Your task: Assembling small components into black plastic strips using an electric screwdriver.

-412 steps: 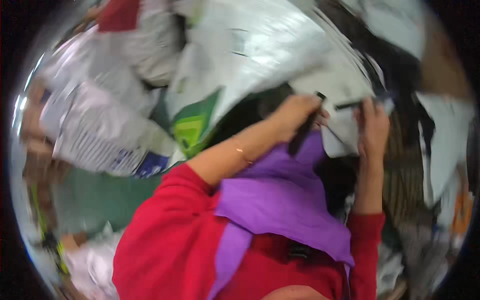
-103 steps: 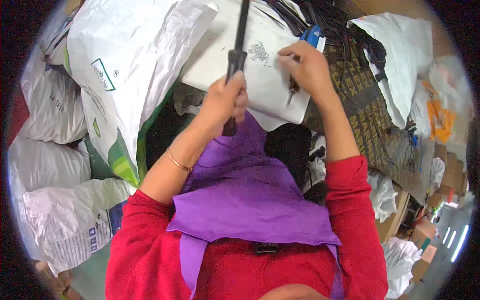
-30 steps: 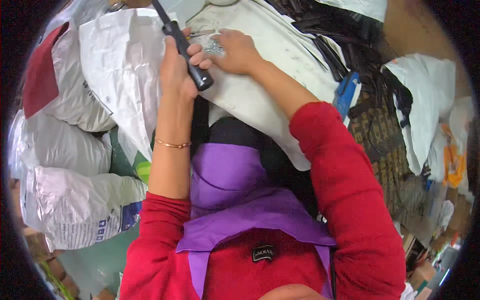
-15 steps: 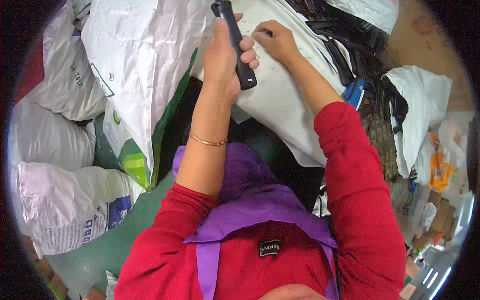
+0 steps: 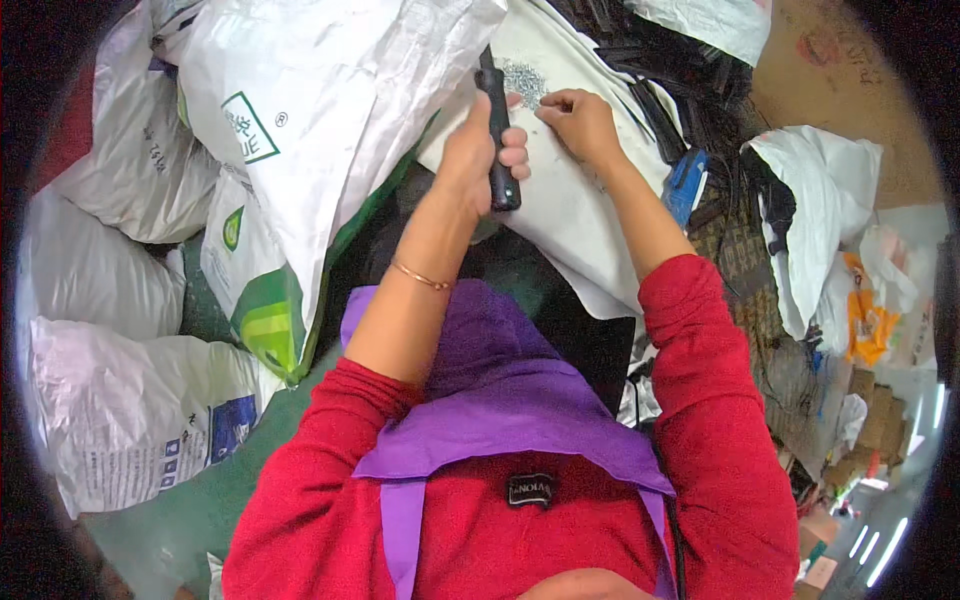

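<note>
My left hand (image 5: 470, 155) is wrapped round a long black handle (image 5: 503, 140), held upright with its blunt end toward me. A narrow dark piece sticks out of its far end; what tool it belongs to I cannot tell. Beyond it lies a heap of tiny silvery metal pieces (image 5: 522, 82), like small screws, on a white cloth (image 5: 545, 200). My right hand (image 5: 585, 125) is at the near right edge of this heap, thumb and finger pressed together. Whatever may be between those fingertips is too small to make out.
A big white and green sack (image 5: 300, 120) stands close on the left, with further white sacks (image 5: 140, 410) beyond. Long black parts (image 5: 700, 110) are heaped at the right, beside a blue object (image 5: 685, 185) and a white bag (image 5: 825, 200). Cardboard (image 5: 840, 100) lies farther right.
The black handle has come nearer and slightly right in my left hand. My right hand has also shifted a little nearer and right. The heap of metal pieces now shows.
</note>
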The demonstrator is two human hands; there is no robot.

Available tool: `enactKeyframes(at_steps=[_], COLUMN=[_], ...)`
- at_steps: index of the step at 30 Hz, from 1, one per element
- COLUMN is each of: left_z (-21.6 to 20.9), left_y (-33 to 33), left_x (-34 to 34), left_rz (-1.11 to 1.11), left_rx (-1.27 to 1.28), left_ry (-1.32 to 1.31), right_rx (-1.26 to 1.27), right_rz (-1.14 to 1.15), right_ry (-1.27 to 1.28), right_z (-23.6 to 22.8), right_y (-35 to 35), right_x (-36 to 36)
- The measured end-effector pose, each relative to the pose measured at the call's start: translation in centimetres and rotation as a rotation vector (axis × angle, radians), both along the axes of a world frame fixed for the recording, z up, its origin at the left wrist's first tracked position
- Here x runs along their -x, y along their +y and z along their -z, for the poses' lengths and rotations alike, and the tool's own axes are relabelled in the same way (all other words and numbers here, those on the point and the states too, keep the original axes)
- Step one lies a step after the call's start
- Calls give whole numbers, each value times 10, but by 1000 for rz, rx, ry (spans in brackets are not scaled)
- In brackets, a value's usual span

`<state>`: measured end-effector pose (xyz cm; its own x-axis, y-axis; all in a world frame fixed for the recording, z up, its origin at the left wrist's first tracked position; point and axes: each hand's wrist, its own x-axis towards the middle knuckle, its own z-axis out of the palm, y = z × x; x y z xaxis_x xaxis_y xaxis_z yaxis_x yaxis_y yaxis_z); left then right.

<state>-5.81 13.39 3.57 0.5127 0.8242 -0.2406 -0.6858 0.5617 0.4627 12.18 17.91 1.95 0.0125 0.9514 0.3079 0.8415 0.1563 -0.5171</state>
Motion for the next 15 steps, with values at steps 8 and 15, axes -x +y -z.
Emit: enactKeyframes(at_steps=[8,15], left_z=[2,0], left_y=[-17,-21], left_x=[1,-1], left_rz=[110,49], left_rx=[-18,-93], left_ry=[64,203], right_rx=[-99,-80], right_rz=[115,49], right_ry=[38,38], right_z=[14,14], right_y=[-4,-2], right_x=[13,7])
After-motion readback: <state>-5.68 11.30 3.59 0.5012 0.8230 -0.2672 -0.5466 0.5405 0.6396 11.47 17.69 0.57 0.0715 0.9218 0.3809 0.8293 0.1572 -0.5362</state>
